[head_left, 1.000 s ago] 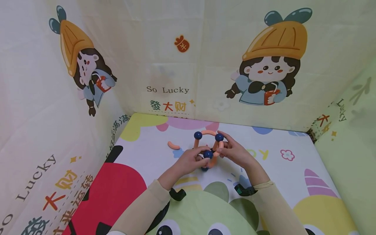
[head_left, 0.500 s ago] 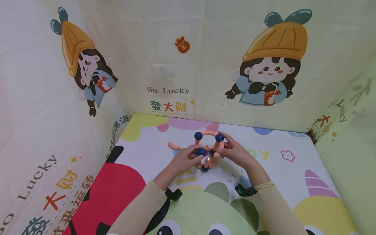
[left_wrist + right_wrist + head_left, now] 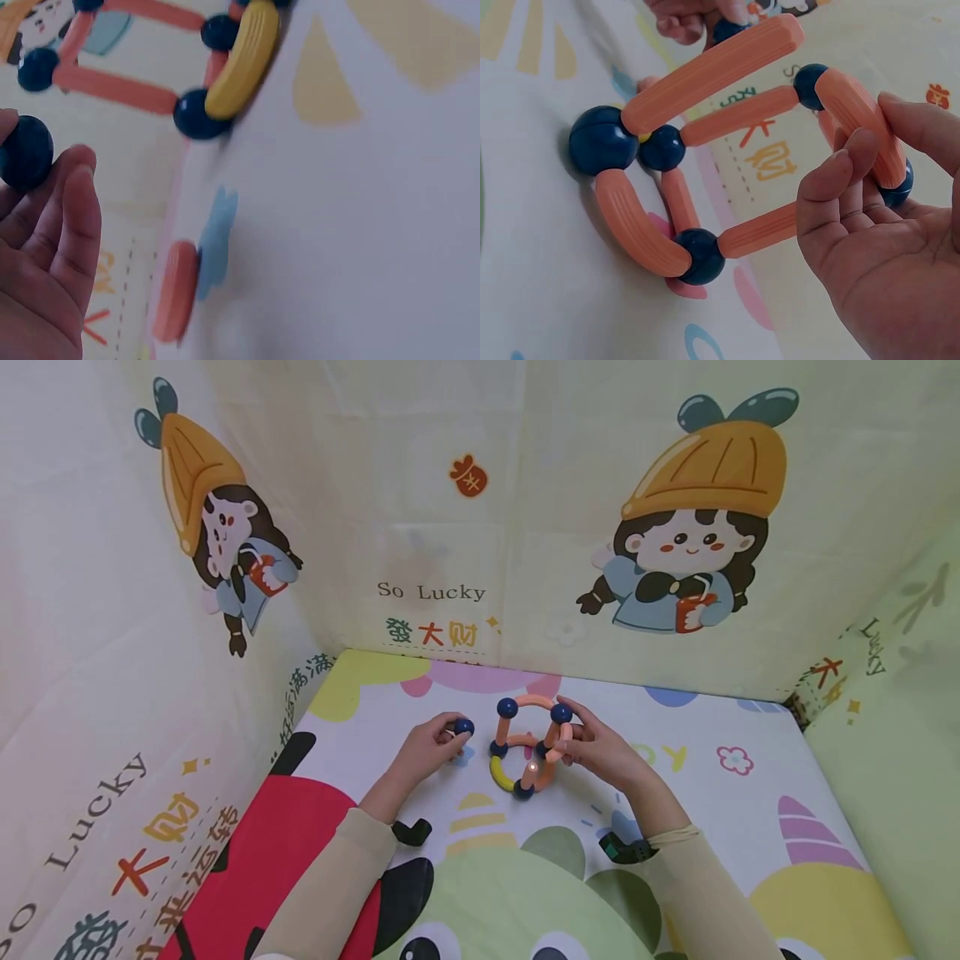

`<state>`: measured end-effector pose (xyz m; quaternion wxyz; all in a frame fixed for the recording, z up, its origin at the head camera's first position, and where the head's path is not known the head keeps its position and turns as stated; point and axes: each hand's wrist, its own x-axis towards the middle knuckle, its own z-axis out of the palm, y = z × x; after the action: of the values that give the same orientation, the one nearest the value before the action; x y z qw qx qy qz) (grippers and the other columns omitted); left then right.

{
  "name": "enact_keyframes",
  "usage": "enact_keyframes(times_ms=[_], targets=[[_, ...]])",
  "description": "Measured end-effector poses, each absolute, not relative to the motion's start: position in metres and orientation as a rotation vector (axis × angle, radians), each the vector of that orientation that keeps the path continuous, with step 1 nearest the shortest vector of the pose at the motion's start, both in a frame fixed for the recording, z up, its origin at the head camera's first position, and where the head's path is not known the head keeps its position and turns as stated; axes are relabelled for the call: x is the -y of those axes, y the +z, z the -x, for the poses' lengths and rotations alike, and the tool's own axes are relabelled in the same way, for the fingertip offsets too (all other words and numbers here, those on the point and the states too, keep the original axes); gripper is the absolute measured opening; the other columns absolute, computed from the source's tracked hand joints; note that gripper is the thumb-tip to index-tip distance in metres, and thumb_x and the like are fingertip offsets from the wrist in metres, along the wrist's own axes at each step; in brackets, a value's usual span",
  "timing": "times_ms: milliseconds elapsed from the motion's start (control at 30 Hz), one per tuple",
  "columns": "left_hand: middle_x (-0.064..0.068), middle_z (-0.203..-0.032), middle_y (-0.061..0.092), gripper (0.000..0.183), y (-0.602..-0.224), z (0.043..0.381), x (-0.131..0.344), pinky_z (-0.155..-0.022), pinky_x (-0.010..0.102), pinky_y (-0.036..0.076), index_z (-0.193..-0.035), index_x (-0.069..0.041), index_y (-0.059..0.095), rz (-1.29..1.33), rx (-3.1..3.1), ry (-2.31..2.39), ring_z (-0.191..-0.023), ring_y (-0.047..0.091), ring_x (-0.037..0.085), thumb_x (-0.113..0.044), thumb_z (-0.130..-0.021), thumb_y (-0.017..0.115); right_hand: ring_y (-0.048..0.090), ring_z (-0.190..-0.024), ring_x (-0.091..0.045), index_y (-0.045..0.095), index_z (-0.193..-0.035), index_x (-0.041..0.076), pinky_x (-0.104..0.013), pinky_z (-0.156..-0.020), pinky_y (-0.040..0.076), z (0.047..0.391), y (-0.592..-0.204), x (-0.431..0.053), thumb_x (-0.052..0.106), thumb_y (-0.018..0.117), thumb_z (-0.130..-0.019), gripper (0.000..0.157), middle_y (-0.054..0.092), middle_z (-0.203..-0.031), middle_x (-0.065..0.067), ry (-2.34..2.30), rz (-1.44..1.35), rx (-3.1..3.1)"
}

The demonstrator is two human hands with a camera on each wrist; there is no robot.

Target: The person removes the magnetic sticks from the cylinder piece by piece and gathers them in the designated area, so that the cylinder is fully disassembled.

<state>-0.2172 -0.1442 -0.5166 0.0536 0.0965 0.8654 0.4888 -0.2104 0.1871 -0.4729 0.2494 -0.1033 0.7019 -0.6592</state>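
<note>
My left hand (image 3: 426, 750) pinches a blue ball (image 3: 464, 727) between thumb and fingers, to the left of a frame of magnetic rods and balls (image 3: 534, 701). This ball (image 3: 28, 154) is apart from the frame in the left wrist view. Curled fingers of my right hand (image 3: 606, 750) hold the frame at its upper right, around a curved orange rod (image 3: 859, 120) and the ball beside it. A yellow curved rod (image 3: 499, 772) lies at the frame's base. One straight orange rod (image 3: 716, 73) rises from a base ball (image 3: 604, 141); its upper end is bare.
A loose curved orange rod (image 3: 178, 291) lies on the printed table mat (image 3: 705, 810) near my left hand, which hides it in the head view. Cartoon-printed cloth walls (image 3: 555, 527) enclose the table at the back and sides.
My left hand has drawn the blue ball off the top of the straight rod and carried it left, away from the frame. My right hand keeps its hold.
</note>
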Motion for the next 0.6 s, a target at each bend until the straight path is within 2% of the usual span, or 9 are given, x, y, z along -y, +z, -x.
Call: enact_keyframes(times_ms=[100, 200, 267, 467, 600], targets=[[-0.001, -0.098, 0.065, 0.044, -0.520, 0.227, 0.155, -0.065, 0.029, 0.049, -0.128, -0.027, 0.060, -0.170, -2.712, 1.394, -0.080, 0.059, 0.016, -0.047, -0.091, 0.068, 0.064, -0.112, -0.024, 0.024, -0.154, 0.038, -0.040, -0.095, 0.050, 0.210, -0.473, -0.187, 0.013, 0.058, -0.100, 0.069, 0.068, -0.113, -0.007, -1.788, 0.281, -1.922], [0.000, -0.100, 0.063, 0.048, -0.523, 0.237, 0.162, -0.069, 0.030, 0.048, -0.131, -0.027, 0.058, -0.082, -2.765, 1.306, -0.088, 0.056, 0.019, -0.049, -0.090, 0.068, 0.057, -0.127, -0.034, 0.027, -0.153, 0.040, -0.049, -0.103, 0.045, 0.211, -0.474, -0.187, 0.013, 0.058, -0.100, 0.067, 0.068, -0.116, -0.010, -1.792, 0.276, -1.912], [0.001, -0.102, 0.061, 0.049, -0.524, 0.242, 0.165, -0.072, 0.031, 0.048, -0.132, -0.025, 0.058, -0.046, -2.788, 1.254, -0.090, 0.055, 0.020, -0.048, -0.090, 0.068, 0.054, -0.130, -0.038, 0.027, -0.152, 0.041, -0.050, -0.104, 0.044, 0.211, -0.474, -0.187, 0.014, 0.058, -0.100, 0.067, 0.067, -0.118, -0.011, -1.789, 0.273, -1.916], [0.003, -0.110, 0.054, 0.050, -0.531, 0.252, 0.167, -0.078, 0.033, 0.045, -0.135, -0.020, 0.057, -0.053, -2.842, 1.156, -0.094, 0.052, 0.021, -0.043, -0.092, 0.068, 0.055, -0.128, -0.037, 0.024, -0.154, 0.042, -0.037, -0.094, 0.048, 0.211, -0.476, -0.188, 0.014, 0.058, -0.100, 0.069, 0.068, -0.118, -0.008, -1.793, 0.278, -1.903], [0.004, -0.112, 0.056, 0.051, -0.538, 0.255, 0.167, -0.083, 0.036, 0.045, -0.136, -0.018, 0.057, -0.073, -2.851, 1.134, -0.094, 0.052, 0.023, -0.042, -0.092, 0.068, 0.058, -0.124, -0.034, 0.023, -0.154, 0.040, -0.035, -0.088, 0.048, 0.211, -0.477, -0.188, 0.014, 0.058, -0.100, 0.070, 0.068, -0.117, -0.007, -1.794, 0.283, -1.900]])
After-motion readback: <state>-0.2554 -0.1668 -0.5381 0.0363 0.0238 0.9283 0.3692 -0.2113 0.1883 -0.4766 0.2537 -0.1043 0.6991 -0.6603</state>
